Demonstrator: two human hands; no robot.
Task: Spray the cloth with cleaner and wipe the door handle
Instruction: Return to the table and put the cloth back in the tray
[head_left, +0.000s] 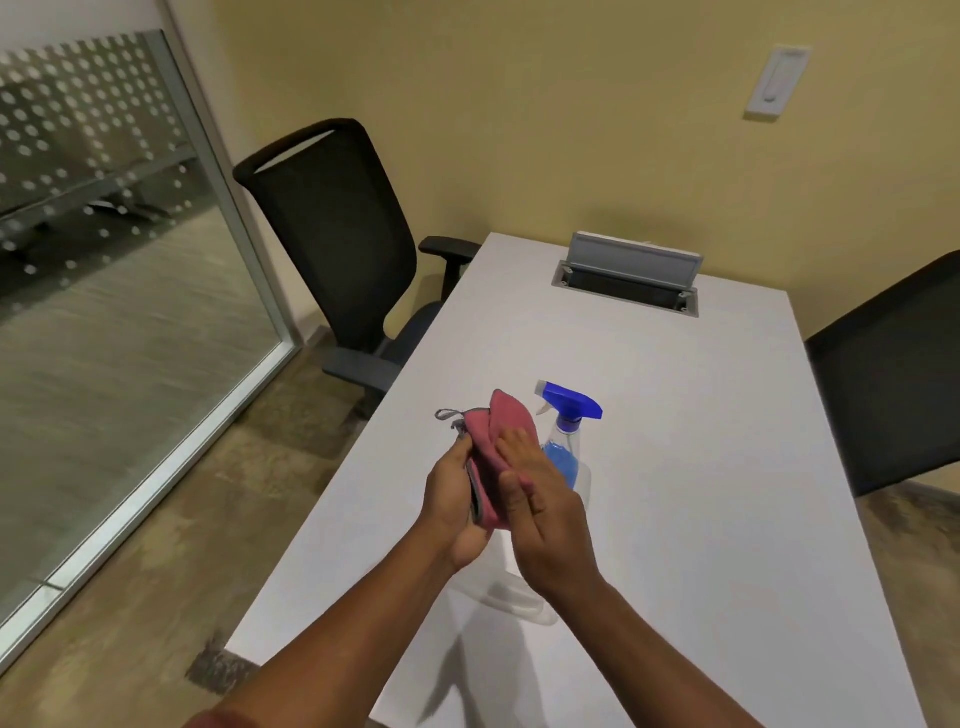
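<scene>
Head view looks down on our two hands meeting over the white worktop (701, 415), with the pink cloth (501, 441) sandwiched between them. Our left hand (452, 499) curls around the cloth's near left edge, fingers wrapped under it, thumb side toward us. Our right hand (545, 514) lies flat against the cloth's right face, fingers straight and together, pressing the fold rather than pinching it. The cloth stands more or less on edge, its long axis running away from us, a grey loop tag sticking out at its far left corner.

The relation that counts is cloth to spray bottle (566, 441). The bottle stands upright on the worktop just beyond and to the right of the cloth, partly hidden behind our right fingers, blue trigger head on top with the nozzle pointing left, toward the cloth. Our right hand is plainly the nearer one; we judge it should leave the cloth and take the bottle while the left keeps the cloth up. The nozzle already faces the cloth, so little turning should be needed.

No door handle shows in this view; a glass partition (130, 260) stands to our left.
</scene>
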